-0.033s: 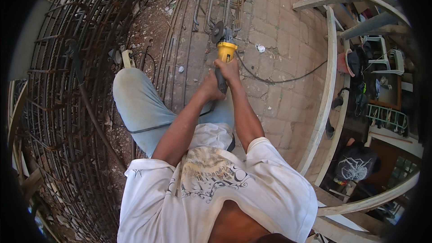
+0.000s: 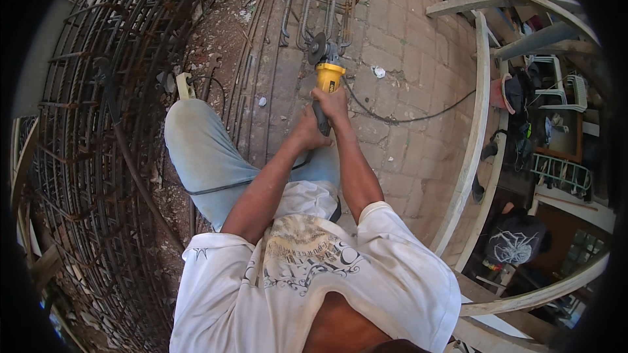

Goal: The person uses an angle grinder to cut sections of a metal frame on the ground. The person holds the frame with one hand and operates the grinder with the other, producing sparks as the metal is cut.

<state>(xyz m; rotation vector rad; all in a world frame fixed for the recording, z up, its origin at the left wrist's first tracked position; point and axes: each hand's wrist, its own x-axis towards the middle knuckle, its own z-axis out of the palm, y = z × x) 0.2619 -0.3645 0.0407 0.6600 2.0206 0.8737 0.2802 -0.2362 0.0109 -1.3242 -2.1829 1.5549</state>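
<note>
A yellow and black angle grinder (image 2: 328,78) points away from me over the paving, its disc (image 2: 318,48) on the left of the head. My right hand (image 2: 333,104) is wrapped round the body behind the yellow part. Closer to me, my left hand (image 2: 310,132) grips the dark rear end. The disc sits close to the near bar ends of a rebar cage (image 2: 329,16) lying on the ground; whether it touches them I cannot tell. A black cord (image 2: 392,119) shows to the right of the grinder.
Large rusty rebar cages (image 2: 85,137) fill the left side, a long-handled bar tool (image 2: 121,127) lying on them. Loose rods (image 2: 252,72) run along the ground beside my bent knee. Wooden beams (image 2: 472,137) stand to the right, with white plastic chairs (image 2: 575,95) and clutter beyond.
</note>
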